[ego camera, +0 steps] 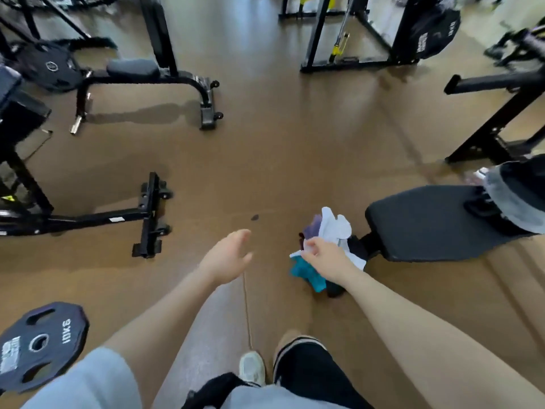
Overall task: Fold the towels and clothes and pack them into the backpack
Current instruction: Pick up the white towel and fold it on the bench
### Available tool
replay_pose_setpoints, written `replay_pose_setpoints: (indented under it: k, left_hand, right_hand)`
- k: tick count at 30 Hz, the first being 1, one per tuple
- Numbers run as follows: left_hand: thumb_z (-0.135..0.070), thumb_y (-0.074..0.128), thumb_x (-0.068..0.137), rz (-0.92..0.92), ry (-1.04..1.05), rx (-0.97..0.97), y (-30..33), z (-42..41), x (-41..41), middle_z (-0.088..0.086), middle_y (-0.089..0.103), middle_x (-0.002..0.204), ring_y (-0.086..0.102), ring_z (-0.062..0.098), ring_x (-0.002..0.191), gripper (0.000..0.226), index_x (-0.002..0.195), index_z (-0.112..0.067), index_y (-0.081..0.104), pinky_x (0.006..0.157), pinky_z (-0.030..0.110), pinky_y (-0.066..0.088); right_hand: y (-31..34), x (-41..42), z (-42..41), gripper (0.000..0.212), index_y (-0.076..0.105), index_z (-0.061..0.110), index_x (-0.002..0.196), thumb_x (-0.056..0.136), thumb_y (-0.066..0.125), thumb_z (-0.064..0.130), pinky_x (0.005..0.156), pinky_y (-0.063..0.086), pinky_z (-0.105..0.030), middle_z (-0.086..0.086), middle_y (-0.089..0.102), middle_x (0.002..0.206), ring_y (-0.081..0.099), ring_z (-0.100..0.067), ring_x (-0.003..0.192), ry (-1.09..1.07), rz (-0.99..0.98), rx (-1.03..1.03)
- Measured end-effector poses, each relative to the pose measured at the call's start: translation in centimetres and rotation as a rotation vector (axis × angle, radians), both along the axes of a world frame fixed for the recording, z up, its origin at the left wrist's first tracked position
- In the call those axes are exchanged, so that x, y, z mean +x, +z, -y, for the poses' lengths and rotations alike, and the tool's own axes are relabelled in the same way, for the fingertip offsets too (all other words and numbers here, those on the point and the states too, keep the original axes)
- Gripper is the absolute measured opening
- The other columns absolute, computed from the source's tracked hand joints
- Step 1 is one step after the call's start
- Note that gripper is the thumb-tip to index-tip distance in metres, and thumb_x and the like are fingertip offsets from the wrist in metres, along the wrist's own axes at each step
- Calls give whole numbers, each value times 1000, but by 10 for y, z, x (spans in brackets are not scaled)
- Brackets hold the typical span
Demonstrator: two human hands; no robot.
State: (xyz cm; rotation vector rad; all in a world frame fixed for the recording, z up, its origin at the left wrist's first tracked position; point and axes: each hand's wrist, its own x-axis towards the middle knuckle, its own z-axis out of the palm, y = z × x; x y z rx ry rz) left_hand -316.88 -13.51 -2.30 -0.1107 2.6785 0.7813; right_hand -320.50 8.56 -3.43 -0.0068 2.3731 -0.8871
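The right hand (323,255) is pinching a bunch of clothes (327,237) (white, purple, teal) just beside the end of the black bench (427,222), left hand (227,255) spread and holding nothing. Looks light and floppy, probably best grabbed by an edge or corner to shake flat

Bare forearms, a light grey sleeve (88,382), dark shorts (303,367) with pale trim, and what seems a whitish shoe (252,368).
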Motion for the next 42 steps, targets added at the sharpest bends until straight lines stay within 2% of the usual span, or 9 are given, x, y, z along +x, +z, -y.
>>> replay_pose_setpoints:
  k: [3, 6, 10, 14, 19, 28, 35, 39, 42]
  left_hand:
    - [-23, 51, 91, 9, -101, 31, -3, -5, -81, 2, 46, 138, 49, 18, 121, 52, 140, -14, 34, 98, 29, 40]
    - [-25, 51, 91, 38, -212, 49, -9, -19, -171, 1, 48, 136, 50, 17, 118, 51, 139, -15, 35, 98, 27, 39]
    - [-26, 51, 92, 54, -385, 49, -6, -54, -309, -1, 50, 132, 52, 15, 113, 51, 139, -17, 35, 92, 24, 39]
    - [-26, 51, 92, 106, -549, 76, 13, -102, -423, -3, 50, 130, 52, 13, 110, 49, 138, -19, 37, 92, 24, 39]
    - [-28, 51, 92, 89, -772, 43, 20, -153, -515, -3, 50, 129, 52, 13, 108, 46, 136, -20, 41, 96, 27, 41]
    - [-25, 50, 93, 150, -1252, -12, 2, -273, -604, 1, 52, 126, 50, 10, 104, 41, 133, -19, 44, 91, 21, 37]
    - [-26, 45, 95, 203, -1770, -190, -23, -366, -639, 0, 50, 133, 52, 15, 112, 42, 136, -19, 40, 93, 27, 42]
    - [-30, 45, 95, 252, -2023, -272, -36, -401, -638, -2, 49, 135, 53, 15, 114, 42, 135, -20, 41, 95, 29, 45]
    - [-29, 46, 94, 308, -2214, -306, -47, -413, -620, -2, 49, 136, 52, 14, 114, 43, 136, -20, 41, 96, 28, 44]
  right_hand:
    - [-10, -58, -18, 35, 47, 10, 126, 96, 46, 29, 83, 40, -30, -11, 59, 114, 54, -24, 105, -126, 33, 31]
    - [-33, -119, -39, 32, 48, 7, 123, 97, 44, 25, 85, 42, -32, -12, 58, 116, 52, -21, 95, -273, 50, 59]
    - [-62, -205, -62, 27, 49, 8, 114, 94, 45, 25, 68, 40, -29, -13, 60, 109, 53, -22, 86, -479, 125, 44]
    - [-54, -281, -83, 35, 51, 7, 124, 94, 49, 27, 87, 41, -29, -12, 59, 121, 55, -27, 110, -608, 154, 50]
    - [-36, -337, -96, 33, 48, 8, 124, 97, 43, 27, 88, 43, -29, -8, 59, 120, 56, -23, 106, -680, 190, 72]
    - [-33, -357, -117, 31, 50, 12, 123, 97, 43, 29, 90, 46, -27, -5, 61, 119, 57, -21, 105, -1138, 145, 32]
    - [-54, -374, -116, 30, 49, 12, 120, 98, 42, 31, 75, 37, -23, -6, 61, 113, 56, -23, 103, -1567, 225, 21]
    - [-64, -387, -88, 28, 50, 12, 115, 96, 41, 31, 57, 34, -21, -5, 61, 100, 52, -19, 84, -1827, 346, -25]
    - [-70, -393, -63, 30, 53, 11, 117, 94, 45, 29, 72, 41, -25, -9, 61, 109, 48, -17, 84, -2082, 359, -72]
